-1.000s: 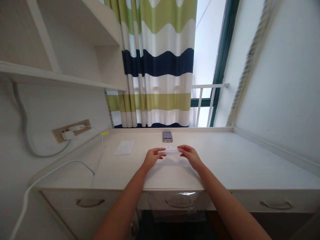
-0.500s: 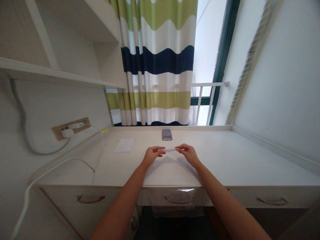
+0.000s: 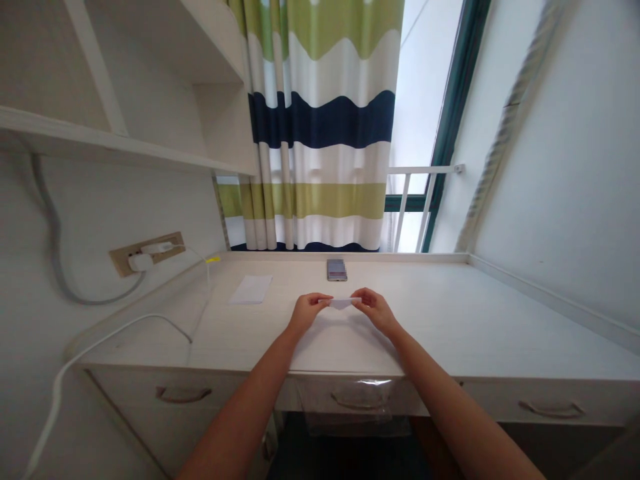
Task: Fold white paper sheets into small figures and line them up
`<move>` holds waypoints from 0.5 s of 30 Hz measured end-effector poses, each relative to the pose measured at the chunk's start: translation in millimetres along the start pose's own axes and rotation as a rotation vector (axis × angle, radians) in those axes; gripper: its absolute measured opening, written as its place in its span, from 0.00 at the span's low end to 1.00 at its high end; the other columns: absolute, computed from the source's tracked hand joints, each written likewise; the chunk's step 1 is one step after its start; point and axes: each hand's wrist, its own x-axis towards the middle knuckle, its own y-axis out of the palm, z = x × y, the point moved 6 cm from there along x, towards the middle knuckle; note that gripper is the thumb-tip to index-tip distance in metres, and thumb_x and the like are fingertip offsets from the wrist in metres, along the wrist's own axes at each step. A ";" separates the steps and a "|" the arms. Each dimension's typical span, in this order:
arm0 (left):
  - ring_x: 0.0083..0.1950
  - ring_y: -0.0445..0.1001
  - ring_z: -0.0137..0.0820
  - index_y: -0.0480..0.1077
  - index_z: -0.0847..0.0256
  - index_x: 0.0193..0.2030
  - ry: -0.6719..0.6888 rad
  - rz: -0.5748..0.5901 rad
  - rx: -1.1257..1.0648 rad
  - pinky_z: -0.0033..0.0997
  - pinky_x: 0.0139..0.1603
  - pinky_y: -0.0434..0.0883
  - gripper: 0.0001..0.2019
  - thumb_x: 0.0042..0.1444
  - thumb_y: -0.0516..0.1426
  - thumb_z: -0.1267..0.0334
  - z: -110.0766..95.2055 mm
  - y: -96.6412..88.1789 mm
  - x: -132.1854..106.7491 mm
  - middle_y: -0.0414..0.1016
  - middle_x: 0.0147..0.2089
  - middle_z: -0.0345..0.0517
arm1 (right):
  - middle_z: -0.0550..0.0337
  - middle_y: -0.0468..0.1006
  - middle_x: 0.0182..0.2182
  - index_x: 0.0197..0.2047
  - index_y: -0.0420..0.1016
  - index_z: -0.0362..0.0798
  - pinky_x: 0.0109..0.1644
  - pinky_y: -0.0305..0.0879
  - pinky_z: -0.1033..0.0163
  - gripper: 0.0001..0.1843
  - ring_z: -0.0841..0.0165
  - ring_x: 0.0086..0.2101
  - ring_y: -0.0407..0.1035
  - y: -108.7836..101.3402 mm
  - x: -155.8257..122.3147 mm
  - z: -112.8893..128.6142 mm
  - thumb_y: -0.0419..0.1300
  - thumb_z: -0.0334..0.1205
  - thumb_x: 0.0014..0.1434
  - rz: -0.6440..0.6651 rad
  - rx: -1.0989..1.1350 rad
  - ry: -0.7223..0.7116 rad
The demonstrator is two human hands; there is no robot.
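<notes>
A small piece of folded white paper [image 3: 342, 303] is stretched between my two hands, just above the desk. My left hand [image 3: 310, 311] pinches its left end between thumb and fingers. On the other side, my right hand [image 3: 371, 307] grips the right end the same way. The paper's middle dips down in a shallow point; its finer folds are too small to make out. Behind the hands lies a phone [image 3: 337, 270], flat on the desk. Left of my left hand rests a stack or sheet of white paper [image 3: 251, 289].
The white desk [image 3: 480, 327] has drawers along its front, with clear plastic [image 3: 350, 407] hanging over the middle one. A white cable [image 3: 115, 327] crosses the left side. A wall socket [image 3: 147, 253] holds plugs. Shelves [image 3: 170, 150] overhang at left; a striped curtain [image 3: 340, 163] hangs behind.
The paper between my hands has tilted, so more of its face and a downward point now show. The view has shifted slightly; both hands keep their hold.
</notes>
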 end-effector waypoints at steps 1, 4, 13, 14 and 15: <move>0.33 0.71 0.31 0.74 0.63 0.30 0.010 0.009 0.002 0.28 0.36 0.67 0.09 0.38 0.59 0.64 -1.7 1.1 -0.8 0.75 0.31 0.46 | 0.58 0.74 0.28 0.31 0.72 0.45 0.36 0.63 0.62 0.15 0.69 0.29 0.67 1.0 -0.1 -0.6 0.59 0.47 0.43 0.008 -0.013 0.019; 0.34 0.71 0.31 0.74 0.63 0.30 0.049 0.042 0.039 0.28 0.36 0.67 0.09 0.39 0.59 0.63 -6.0 4.6 -3.5 0.76 0.32 0.46 | 0.58 0.75 0.25 0.29 0.74 0.45 0.32 0.62 0.63 0.13 0.69 0.26 0.66 0.6 -1.2 0.4 0.60 0.46 0.42 -0.002 -0.077 0.060; 0.36 0.71 0.34 0.74 0.63 0.30 0.095 0.092 0.158 0.30 0.38 0.66 0.11 0.41 0.58 0.58 -7.0 12.1 -7.2 0.75 0.32 0.47 | 0.59 0.75 0.24 0.27 0.75 0.45 0.31 0.60 0.64 0.11 0.70 0.25 0.66 5.6 -3.0 5.5 0.61 0.44 0.41 0.037 -0.037 0.077; 0.36 0.71 0.34 0.74 0.63 0.29 0.097 0.085 0.171 0.30 0.39 0.66 0.11 0.41 0.58 0.58 -7.9 11.9 -7.7 0.76 0.30 0.47 | 0.59 0.75 0.24 0.27 0.75 0.45 0.31 0.61 0.64 0.11 0.69 0.25 0.66 6.8 -3.1 5.7 0.61 0.44 0.41 0.046 -0.023 0.080; 0.36 0.71 0.34 0.74 0.63 0.29 0.106 0.077 0.179 0.30 0.39 0.66 0.11 0.42 0.57 0.57 -9.2 11.6 -8.4 0.76 0.30 0.46 | 0.59 0.75 0.25 0.28 0.74 0.45 0.31 0.61 0.64 0.11 0.69 0.26 0.66 8.0 -3.3 6.2 0.61 0.44 0.41 0.055 -0.011 0.082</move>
